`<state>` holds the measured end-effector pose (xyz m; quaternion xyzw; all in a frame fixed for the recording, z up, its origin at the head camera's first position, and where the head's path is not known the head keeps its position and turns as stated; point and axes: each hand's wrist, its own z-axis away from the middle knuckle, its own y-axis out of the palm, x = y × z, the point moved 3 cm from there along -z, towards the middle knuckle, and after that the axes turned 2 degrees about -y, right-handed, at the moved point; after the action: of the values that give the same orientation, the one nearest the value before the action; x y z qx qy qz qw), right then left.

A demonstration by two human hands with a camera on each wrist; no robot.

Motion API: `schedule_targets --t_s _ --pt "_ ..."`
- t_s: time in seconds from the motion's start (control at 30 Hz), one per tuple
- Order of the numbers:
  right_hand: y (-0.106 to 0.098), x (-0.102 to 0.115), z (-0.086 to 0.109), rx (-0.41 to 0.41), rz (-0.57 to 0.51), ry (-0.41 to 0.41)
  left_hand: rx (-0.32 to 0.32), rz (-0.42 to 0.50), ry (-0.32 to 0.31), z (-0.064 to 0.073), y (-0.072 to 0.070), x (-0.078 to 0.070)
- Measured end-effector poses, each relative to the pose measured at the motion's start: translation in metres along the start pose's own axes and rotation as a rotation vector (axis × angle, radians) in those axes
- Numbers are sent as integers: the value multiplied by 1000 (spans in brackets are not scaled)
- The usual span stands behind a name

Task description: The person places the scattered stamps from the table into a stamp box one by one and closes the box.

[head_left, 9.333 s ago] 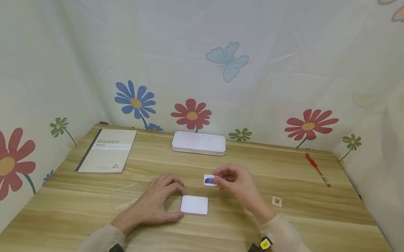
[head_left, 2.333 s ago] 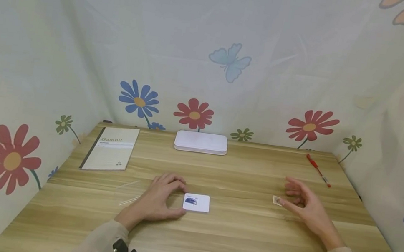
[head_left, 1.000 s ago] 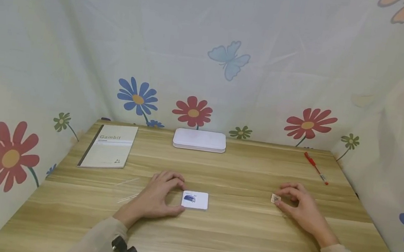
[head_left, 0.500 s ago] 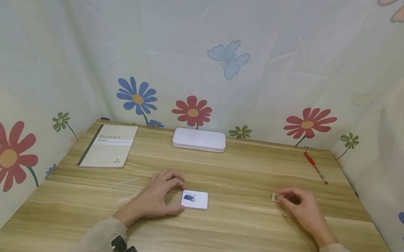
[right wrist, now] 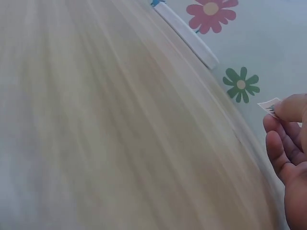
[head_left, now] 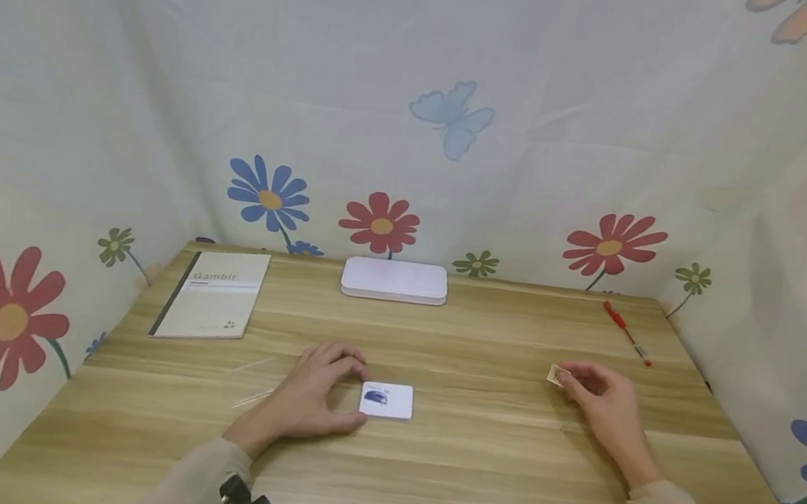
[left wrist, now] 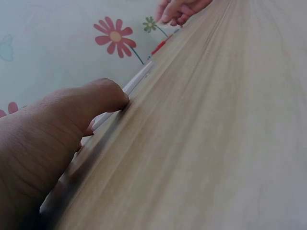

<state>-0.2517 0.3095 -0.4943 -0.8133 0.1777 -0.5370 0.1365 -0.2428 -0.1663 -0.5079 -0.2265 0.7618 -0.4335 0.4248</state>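
A small white card (head_left: 396, 402) with a blue picture at its left end lies flat on the wooden table. My left hand (head_left: 313, 396) holds its left end, index finger at the far corner and thumb at the near one. The left wrist view shows the thumb (left wrist: 103, 100) against its pale edge. Off to the right, my right hand (head_left: 604, 403) pinches a small stamp (head_left: 556, 375) between thumb and index finger, above the table. In the right wrist view the stamp (right wrist: 270, 106) is tilted, its dark print partly covered by the thumb.
A white flat case (head_left: 395, 281) stands at the table's back edge. A notebook (head_left: 212, 296) lies at the back left and a red pen (head_left: 626, 332) at the back right. A clear plastic piece (head_left: 252, 397) lies beside the left wrist.
Earlier, my right hand brought the blue picture to the then blank card and moved right to the stamp. The stamp is now pinched and lifted off the table. My left hand stays put.
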Motion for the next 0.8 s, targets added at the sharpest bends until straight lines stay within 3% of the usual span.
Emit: schedule_targets --t_s 0.27,0.5,0.8 --pt "22 16 -19 38 -206 94 -3 -6 3 2 -1 0" --pt "34 36 -32 63 -190 24 1 2 12 0 1 0" --pt "57 62 -46 175 -231 -29 -1 2 6 0 -2 0"
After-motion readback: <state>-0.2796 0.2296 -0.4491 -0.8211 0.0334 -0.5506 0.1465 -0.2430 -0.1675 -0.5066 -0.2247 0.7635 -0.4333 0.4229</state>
